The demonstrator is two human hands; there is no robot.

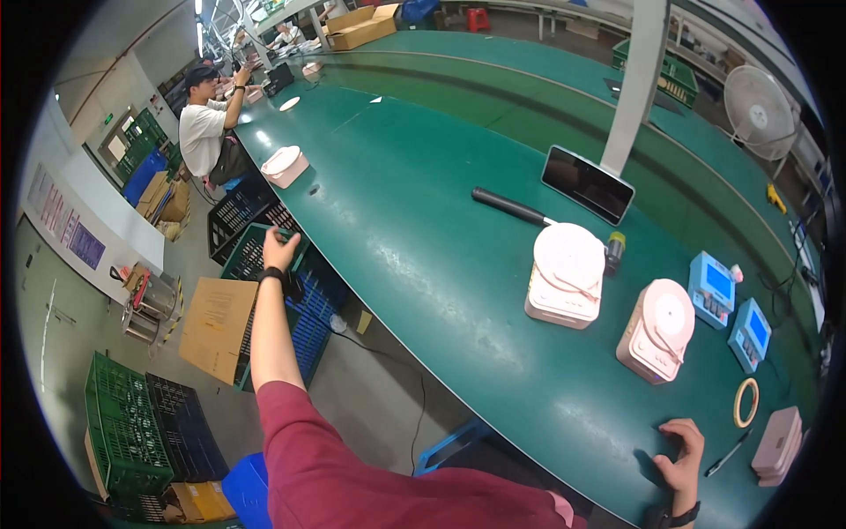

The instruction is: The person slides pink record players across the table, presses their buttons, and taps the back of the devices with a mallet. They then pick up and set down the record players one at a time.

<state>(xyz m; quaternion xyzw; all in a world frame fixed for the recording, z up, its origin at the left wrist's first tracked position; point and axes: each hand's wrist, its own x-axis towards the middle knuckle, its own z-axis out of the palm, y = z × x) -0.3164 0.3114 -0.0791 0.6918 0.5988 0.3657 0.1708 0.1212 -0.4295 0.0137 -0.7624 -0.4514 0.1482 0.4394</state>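
Head view: your left hand point(279, 252) and right hand point(684, 460) look loosely curled, empty; the latter's three-o'clock pen point(729, 453) seems light, stiff, best pinched mid-barrel.

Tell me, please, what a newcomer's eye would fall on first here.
Probably the long green bench crossing the view diagonally, then two pale pink devices with round tops on its right part. The left hand also stands out, held out beside the bench at the picture's left, while the right hand is at lower right.

On the near side of one tablet point(588, 184): two pink round-topped devices point(564, 275) point(657, 331), two blue-screened boxes point(712, 287) point(749, 335), one tape ring point(738, 406), one pen point(728, 453).
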